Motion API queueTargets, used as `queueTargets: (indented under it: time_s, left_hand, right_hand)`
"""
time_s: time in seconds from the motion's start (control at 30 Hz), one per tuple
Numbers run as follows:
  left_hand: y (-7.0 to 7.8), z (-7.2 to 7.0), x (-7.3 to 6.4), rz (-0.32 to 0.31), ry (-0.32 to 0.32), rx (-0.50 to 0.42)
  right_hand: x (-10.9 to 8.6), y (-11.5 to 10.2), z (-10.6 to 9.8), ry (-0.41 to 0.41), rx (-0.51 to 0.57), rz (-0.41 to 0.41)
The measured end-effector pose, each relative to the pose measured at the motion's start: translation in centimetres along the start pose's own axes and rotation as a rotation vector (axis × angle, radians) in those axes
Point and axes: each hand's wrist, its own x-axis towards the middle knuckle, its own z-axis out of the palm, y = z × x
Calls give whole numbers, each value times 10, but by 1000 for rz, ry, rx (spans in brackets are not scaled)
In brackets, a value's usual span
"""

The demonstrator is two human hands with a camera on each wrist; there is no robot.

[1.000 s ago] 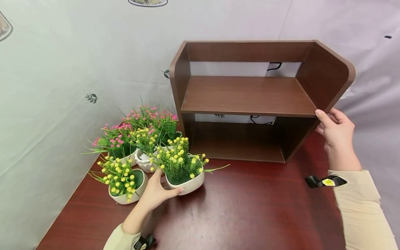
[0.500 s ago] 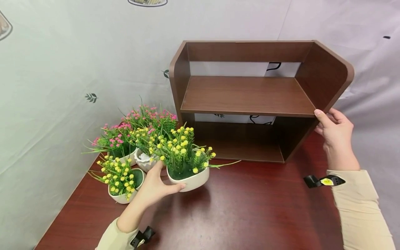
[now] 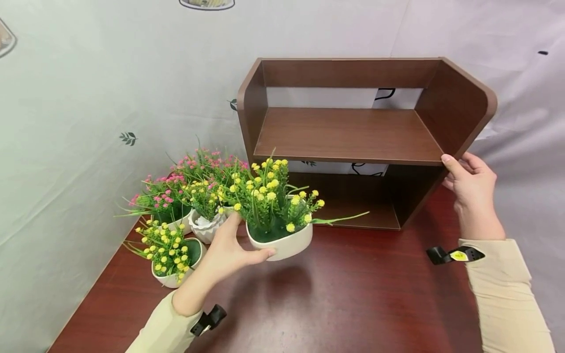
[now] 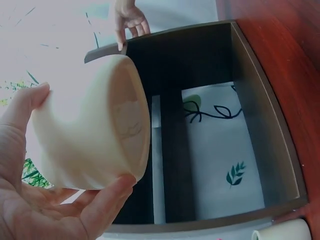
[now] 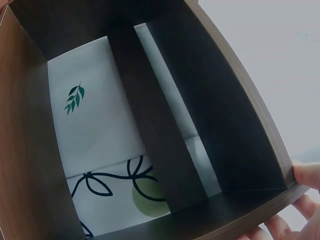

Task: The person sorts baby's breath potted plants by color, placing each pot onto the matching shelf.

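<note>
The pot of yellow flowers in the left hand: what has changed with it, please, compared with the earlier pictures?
The left hand has raised the pot of yellow flowers higher and moved it rightward. Nothing was newly gripped or released. The right hand still grips the right side of the two-tier brown shelf; shelf and other potted flowers stayed put.

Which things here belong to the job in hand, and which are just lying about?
In the job:
- yellow-flowered plant, held by left hand
- brown shelf, gripped by right hand

Standing by, perhaps for later:
- front-left yellow plant
- ruffled white pot
- pink-flowered plants
</note>
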Motion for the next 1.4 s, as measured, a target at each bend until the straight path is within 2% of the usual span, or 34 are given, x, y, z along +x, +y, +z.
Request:
queueTargets:
  time_s: [0.23,0.4,0.53,0.63,0.73,0.93,1.1,1.3,1.4]
  left_hand:
    - [14,3,17,77,-26,-50]
    - [27,-2,29,132,-36,-63]
    - [38,-6,39,118,-73,-104]
    - [45,-9,48,107,-114,-198]
    - [53,-11,57,131,-120,-222]
    - [66,-14,77,176,-74,-135]
    - [71,-13,95,200,-34,-71]
    - [77,-11,115,166,-23,10]
    - [79,-8,125,130,-47,-27]
  right_hand:
    - [0,-1,0,-7,-5,-6]
    - [-1,-1,1,1,-23,-4]
    - [-1,-1,1,17,-40,-3]
    - [0,0,1,25,-46,-2]
    - [0,0,2,30,-54,-1]
    - [-2,-1,2,42,-71,-3]
    - [-1,-2,1,48,-77,-3]
    - [-2,-2,2,49,-83,2]
    - [-3,-2,2,47,-83,0]
